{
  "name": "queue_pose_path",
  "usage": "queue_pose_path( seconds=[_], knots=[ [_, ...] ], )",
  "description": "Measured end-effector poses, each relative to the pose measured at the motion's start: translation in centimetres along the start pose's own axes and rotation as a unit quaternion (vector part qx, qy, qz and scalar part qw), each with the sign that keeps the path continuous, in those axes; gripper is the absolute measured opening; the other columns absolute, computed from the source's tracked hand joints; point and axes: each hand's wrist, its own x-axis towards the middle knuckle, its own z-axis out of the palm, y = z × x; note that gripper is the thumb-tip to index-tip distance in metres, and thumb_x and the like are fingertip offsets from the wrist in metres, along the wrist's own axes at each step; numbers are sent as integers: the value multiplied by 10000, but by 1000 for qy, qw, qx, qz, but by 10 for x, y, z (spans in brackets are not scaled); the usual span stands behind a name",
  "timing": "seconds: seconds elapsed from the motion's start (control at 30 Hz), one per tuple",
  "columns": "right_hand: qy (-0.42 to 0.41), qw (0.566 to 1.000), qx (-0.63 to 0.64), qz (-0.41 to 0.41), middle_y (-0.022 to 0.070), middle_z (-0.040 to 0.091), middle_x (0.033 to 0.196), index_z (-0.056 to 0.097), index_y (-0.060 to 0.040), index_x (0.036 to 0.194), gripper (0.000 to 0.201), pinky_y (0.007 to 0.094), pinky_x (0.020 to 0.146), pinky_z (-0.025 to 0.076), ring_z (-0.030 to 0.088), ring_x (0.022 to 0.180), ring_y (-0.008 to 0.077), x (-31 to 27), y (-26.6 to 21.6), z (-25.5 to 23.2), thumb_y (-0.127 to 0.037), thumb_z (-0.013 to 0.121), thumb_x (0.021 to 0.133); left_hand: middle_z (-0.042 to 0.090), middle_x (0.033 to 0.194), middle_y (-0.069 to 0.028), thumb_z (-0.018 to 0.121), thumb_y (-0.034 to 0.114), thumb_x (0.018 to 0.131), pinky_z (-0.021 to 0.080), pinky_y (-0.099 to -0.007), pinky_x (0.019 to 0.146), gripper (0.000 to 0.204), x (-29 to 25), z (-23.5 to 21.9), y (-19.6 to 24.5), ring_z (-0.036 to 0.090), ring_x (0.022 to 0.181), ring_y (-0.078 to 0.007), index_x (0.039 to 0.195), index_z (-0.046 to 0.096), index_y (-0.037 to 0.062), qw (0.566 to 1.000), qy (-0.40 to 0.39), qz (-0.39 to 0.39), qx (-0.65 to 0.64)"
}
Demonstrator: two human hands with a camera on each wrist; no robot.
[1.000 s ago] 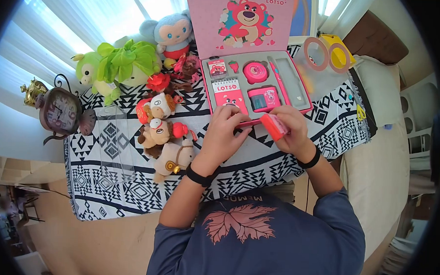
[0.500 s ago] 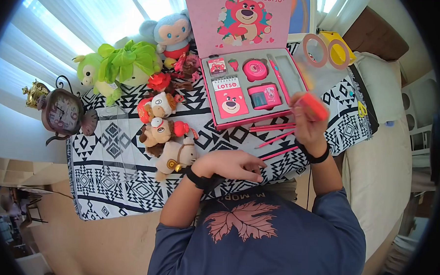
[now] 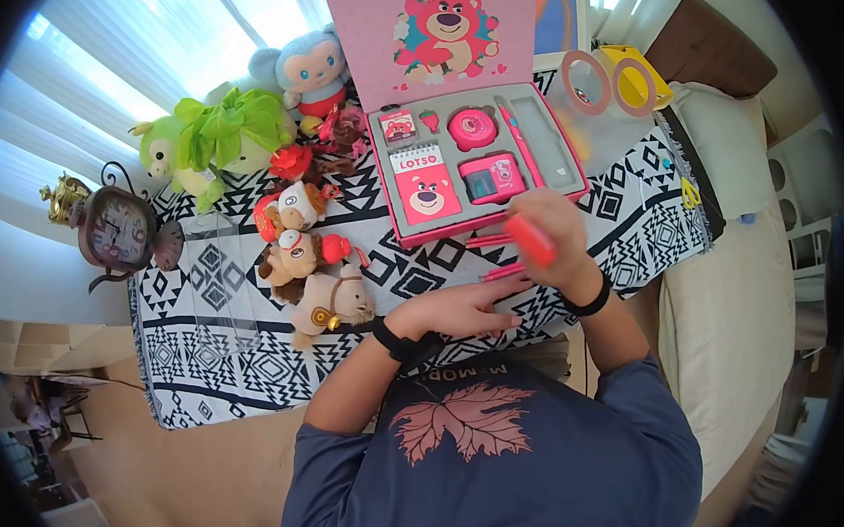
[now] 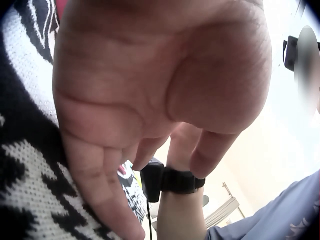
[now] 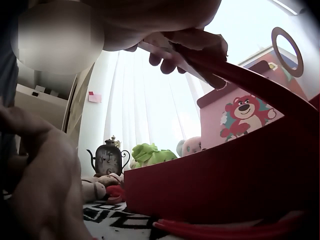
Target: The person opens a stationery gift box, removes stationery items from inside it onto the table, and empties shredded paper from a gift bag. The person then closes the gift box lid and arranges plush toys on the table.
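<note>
My right hand [image 3: 557, 239] grips a small red case [image 3: 530, 240], raised just in front of the gift box's near right corner. In the right wrist view, the fingers curl about this case, seen edge-on with a pale side. My left hand [image 3: 460, 309] lies low over the patterned cloth with fingers extended, its fingertips right at some pink pencils [image 3: 503, 273]. More pink pencils [image 3: 485, 240] lie along the front of the pink gift box [image 3: 414, 238]. The box stands open, with a notepad [image 3: 427, 193], a pencil sharpener [image 3: 491, 179], a round pink item [image 3: 472, 130] and a pen [image 3: 519, 141] in its grey insert.
Plush toys [image 3: 331, 297] and a green plush [image 3: 230, 128] sit left of the box, with a vintage clock [image 3: 117, 227] beyond. Clear plastic [image 3: 216, 273] lies on the cloth. At the right are tape rings [image 3: 634, 89], a yellow box [image 3: 658, 71] and yellow scissors [image 3: 691, 193].
My right hand lifted the red case away from the box front, then brought it left again. The left hand left the box front, moved down and now reaches right to the pencils.
</note>
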Motion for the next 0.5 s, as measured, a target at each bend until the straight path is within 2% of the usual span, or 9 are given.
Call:
queue_pose_path(
  seconds=[0.03,0.1,0.17,0.2,0.27,0.33,0.37,0.47,0.5],
  knots=[
    [2,1000,-1,0,180,695,1100,586,-14,1291,424,435,762,572,702,881,339,10,-5,4,-112,748,911,709,905,-63,618,354,1087,551,-288,775,673,4,-1,-4,682,863,-133,1629,369,43,1000,-1,-2,-9],
    [-24,998,7,-51,171,699,1088,589,-30,1309,551,457,762,577,695,880,366,24,-13,11,-135,811,816,707,893,-62,619,344,1088,554,-279,762,665,8,-2,-2,682,859,-129,1626,369,44,1000,0,-5,-20],
    [-21,998,14,-62,170,708,1067,597,-31,1304,554,454,769,579,702,889,350,30,-11,10,-186,818,820,711,1065,-105,623,299,1086,566,-276,750,643,11,-5,9,683,850,-130,1613,366,34,996,9,-62,56],
    [-7,998,42,-48,170,710,1049,600,-23,1296,526,449,769,578,702,883,349,35,-11,3,-206,806,848,711,1065,-105,623,299,1086,566,-276,750,643,14,-2,1,683,850,-130,1613,366,34,996,12,-62,55],
    [-16,995,97,15,193,714,1028,622,18,1219,383,426,773,577,708,876,334,41,-16,-25,-164,769,917,531,1544,-240,639,302,1060,556,-291,719,602,18,2,-17,703,800,-145,1554,442,21,995,77,69,-17],
    [87,974,153,145,203,719,1043,640,39,1185,296,403,794,571,714,894,321,23,-24,-38,-116,731,950,529,1519,-195,626,263,1070,559,-294,759,574,14,0,-15,697,859,-142,1559,439,29,995,82,63,-9],
    [86,974,153,144,203,719,1043,640,39,1185,296,403,794,571,714,894,321,13,-23,-46,-116,731,950,526,1493,-150,613,223,1080,562,-297,799,549,13,-1,-13,691,918,-139,1565,437,37,994,88,58,-2],
    [107,967,89,212,196,724,1049,657,43,1189,272,378,815,563,717,901,293,-14,-16,-69,-79,708,951,583,1436,-142,614,197,1071,552,-297,831,502,14,-3,-19,689,932,-135,1532,495,40,988,119,96,7],
    [36,963,31,264,190,723,1070,656,35,1217,299,378,841,557,712,924,306,-20,-16,-75,-65,707,940,583,1436,-142,614,197,1071,552,-297,831,502,15,-4,-21,689,932,-135,1532,495,40,988,119,97,6]
  ],
)
